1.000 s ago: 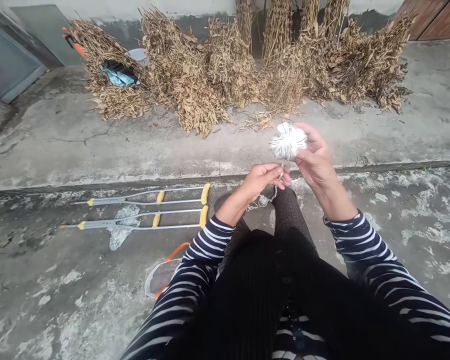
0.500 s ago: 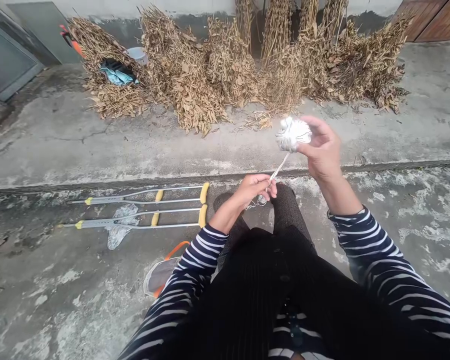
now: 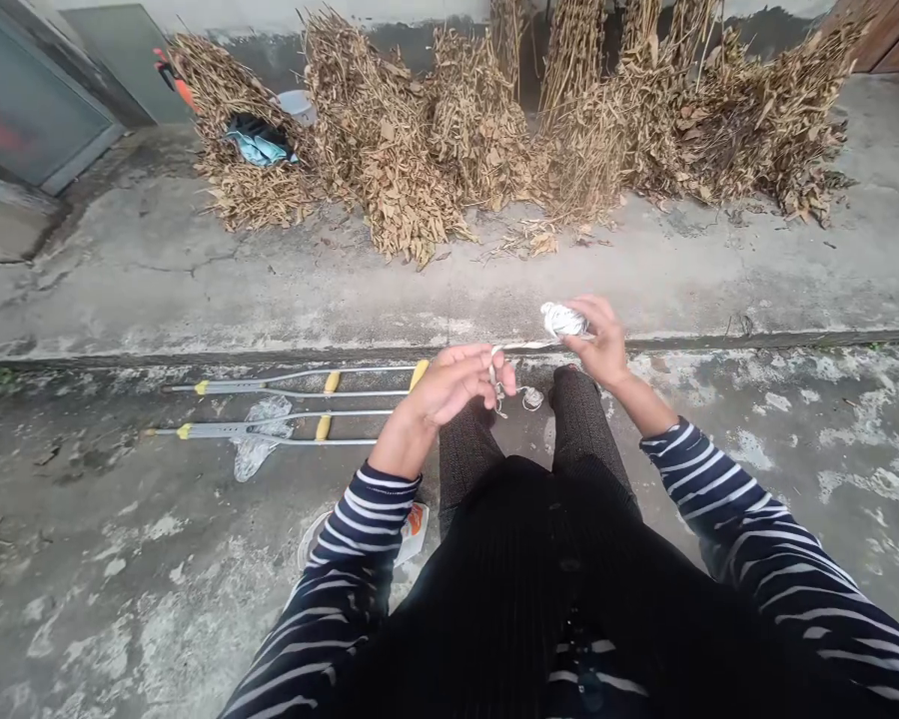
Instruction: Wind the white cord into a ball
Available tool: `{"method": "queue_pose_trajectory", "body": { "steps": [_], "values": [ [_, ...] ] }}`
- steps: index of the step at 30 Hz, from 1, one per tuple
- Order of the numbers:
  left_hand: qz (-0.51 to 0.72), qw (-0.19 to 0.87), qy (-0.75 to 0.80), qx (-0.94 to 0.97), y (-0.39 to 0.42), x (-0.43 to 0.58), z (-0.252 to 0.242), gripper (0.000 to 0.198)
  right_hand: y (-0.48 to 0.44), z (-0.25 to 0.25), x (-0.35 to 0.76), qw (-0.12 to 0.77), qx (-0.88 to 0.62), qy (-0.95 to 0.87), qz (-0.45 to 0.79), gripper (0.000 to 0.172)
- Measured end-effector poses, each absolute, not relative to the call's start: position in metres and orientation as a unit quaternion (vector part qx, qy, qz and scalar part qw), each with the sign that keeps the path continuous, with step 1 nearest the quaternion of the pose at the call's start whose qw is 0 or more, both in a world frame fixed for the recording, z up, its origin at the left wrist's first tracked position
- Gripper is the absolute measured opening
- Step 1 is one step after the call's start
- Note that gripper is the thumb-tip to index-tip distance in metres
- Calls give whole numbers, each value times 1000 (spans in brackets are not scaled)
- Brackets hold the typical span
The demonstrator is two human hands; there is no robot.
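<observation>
The bundle [image 3: 563, 321] is white, the sleeves [image 3: 764, 539] navy-striped.

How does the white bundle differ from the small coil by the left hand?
The white bundle is bigger and crumpled; the small coil is a thin looped strand. The right hand holds the bundle; the coil sits below the left hand. Both are pale.

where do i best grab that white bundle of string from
Grip the white bundle around its rounded body, coming from the right, where the right hand has its fingertips on it. The strand leaves its left end toward the left hand, so that end is best left free.
</observation>
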State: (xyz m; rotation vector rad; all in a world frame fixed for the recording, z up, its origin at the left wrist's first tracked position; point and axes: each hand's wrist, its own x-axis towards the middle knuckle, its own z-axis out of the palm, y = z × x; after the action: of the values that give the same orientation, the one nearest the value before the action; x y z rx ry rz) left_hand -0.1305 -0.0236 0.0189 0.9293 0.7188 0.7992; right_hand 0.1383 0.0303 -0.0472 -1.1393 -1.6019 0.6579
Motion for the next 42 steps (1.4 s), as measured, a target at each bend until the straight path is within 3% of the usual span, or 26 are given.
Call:
{"method": "queue_pose_trajectory", "body": {
  "steps": [7, 10, 15, 19, 27, 35, 38, 42],
  "values": [
    [380, 591, 372, 606, 27, -110, 56, 29, -3, -66, 121, 460, -447, -727, 245, 38],
    [386, 502, 411, 656, 58, -103, 51, 22, -16, -50, 121, 426, -434, -731, 308, 44],
    [323, 411, 462, 717, 90, -95, 15, 23, -36, -15, 118, 423, -438, -621, 492, 70],
    [257, 490, 453, 699, 76, -84, -23, 26, -41, 3, 124, 474, -429, -552, 535, 66],
    [259, 713, 336, 558, 41, -72, -59, 25, -16, 15, 159, 559, -446, -458, 528, 64],
    [267, 740, 318, 530, 12, -82, -84, 42, 4, 40, 179, 590, -450, -427, 518, 43],
    [248, 741, 331, 529, 9, -88, -92, 45, 4, 43, 177, 574, -450, -427, 534, 43],
    [294, 665, 413, 548, 22, -86, -88, 37, 2, 45, 169, 543, -436, -450, 559, 48]
  ]
}}
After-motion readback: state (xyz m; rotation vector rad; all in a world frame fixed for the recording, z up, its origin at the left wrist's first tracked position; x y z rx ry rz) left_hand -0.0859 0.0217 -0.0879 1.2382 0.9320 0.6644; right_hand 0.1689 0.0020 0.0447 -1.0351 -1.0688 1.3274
